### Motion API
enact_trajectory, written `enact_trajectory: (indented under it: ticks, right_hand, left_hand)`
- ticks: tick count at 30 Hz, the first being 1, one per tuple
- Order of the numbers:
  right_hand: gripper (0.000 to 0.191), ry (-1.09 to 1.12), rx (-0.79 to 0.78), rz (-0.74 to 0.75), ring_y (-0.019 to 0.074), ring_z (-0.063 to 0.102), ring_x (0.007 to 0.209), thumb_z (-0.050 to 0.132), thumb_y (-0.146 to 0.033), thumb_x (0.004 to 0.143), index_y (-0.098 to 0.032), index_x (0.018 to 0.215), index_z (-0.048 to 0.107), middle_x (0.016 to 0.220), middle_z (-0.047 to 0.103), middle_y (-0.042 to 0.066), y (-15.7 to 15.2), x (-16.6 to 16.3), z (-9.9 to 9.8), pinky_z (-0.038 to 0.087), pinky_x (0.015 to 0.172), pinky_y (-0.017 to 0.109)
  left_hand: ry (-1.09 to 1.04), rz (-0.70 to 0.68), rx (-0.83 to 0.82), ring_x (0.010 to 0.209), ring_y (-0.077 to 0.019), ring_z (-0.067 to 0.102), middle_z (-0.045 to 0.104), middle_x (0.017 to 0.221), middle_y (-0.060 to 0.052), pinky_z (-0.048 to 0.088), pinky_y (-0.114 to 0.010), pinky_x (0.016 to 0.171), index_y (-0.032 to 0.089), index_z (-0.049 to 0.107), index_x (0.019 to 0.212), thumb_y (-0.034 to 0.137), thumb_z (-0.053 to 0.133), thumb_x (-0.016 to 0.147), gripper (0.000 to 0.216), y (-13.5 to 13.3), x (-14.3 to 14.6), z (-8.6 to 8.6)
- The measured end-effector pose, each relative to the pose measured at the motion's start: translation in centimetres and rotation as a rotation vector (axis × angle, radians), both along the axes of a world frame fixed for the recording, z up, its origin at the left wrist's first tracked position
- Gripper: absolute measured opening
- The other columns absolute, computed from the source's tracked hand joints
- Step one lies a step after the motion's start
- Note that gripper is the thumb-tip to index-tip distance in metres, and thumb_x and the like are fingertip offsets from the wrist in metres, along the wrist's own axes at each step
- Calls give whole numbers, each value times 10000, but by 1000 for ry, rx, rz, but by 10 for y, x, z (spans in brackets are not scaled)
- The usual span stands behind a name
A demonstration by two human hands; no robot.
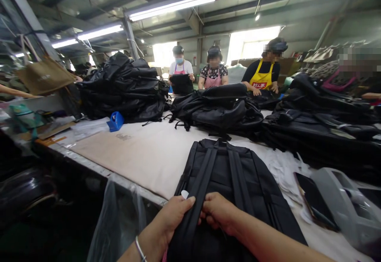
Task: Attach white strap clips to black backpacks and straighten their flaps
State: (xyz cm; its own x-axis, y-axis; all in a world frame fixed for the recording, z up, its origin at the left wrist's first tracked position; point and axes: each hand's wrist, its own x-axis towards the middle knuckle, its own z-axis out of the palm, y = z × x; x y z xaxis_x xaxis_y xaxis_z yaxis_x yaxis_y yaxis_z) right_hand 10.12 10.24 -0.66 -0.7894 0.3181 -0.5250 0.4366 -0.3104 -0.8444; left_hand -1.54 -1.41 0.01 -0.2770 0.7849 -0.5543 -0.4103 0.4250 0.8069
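Observation:
A black backpack [238, 178] lies back-up on the table in front of me, its two shoulder straps running toward me. My left hand [172, 218] is closed on the left strap [199, 190] near its lower end, with a small white piece showing above the thumb. My right hand [217, 212] is closed right beside it, fingers curled onto the same strap and the pack's fabric.
Piles of black backpacks [125, 87] [321, 131] cover the far table [139, 151]. A blue tape dispenser [115, 121], a phone [315, 200] and a grey tool [348, 206] lie nearby. Several aproned people work across the table. A clear plastic bag [119, 218] hangs at the table's near edge.

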Motion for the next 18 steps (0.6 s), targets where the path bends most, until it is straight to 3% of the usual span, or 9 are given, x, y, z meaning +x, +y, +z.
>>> enact_trajectory:
  ticks: [4, 7, 10, 14, 17, 18]
  right_hand:
    - [151, -58, 206, 87, 62, 417, 330, 533, -239, 737, -156, 847, 595, 601, 603, -27, 5, 18, 6, 262, 286, 169]
    - [221, -55, 371, 54, 64, 400, 330, 547, -212, 745, -155, 956, 578, 555, 557, -62, 9, 30, 17, 263, 305, 172]
    - [173, 97, 358, 112, 78, 521, 472, 565, -218, 743, -137, 879, 632, 657, 615, -18, 12, 32, 35, 372, 415, 174]
    - [319, 209, 283, 247, 136, 629, 733, 631, -190, 689, -159, 1005, 665, 860, 692, 25, 13, 23, 42, 450, 580, 194]
    - [160, 240, 416, 250, 120, 562, 583, 627, -298, 746, -152, 788, 677, 657, 627, 3, 18, 12, 24, 419, 535, 213]
    - [249, 237, 455, 231, 118, 522, 531, 618, -381, 771, -153, 677, 649, 578, 574, -2, 22, 8, 16, 404, 508, 224]
  left_hand:
    - [18, -14, -1, 516, -138, 599, 684, 660, -125, 457, -208, 473, 57, 714, 776, 462, 626, 802, 415, -1, -3, -1]
    - [21, -3, -12, 492, -136, 588, 668, 622, -103, 442, -209, 461, 67, 704, 741, 448, 620, 793, 394, -1, -3, 2]
    - [63, 6, 11, 513, -149, 602, 680, 639, -102, 454, -226, 489, 81, 705, 741, 409, 613, 790, 344, -1, 1, 2]
    - [178, 68, -30, 525, -172, 595, 673, 623, -79, 441, -250, 492, 125, 708, 729, 383, 644, 759, 267, -5, 8, 0]
    - [284, 87, -37, 489, -157, 540, 631, 576, -43, 390, -249, 461, 151, 707, 697, 381, 682, 728, 233, -10, 8, -1]
    - [333, 73, -43, 476, -150, 516, 608, 553, -33, 375, -251, 457, 155, 703, 672, 377, 690, 720, 227, -13, 6, 0]
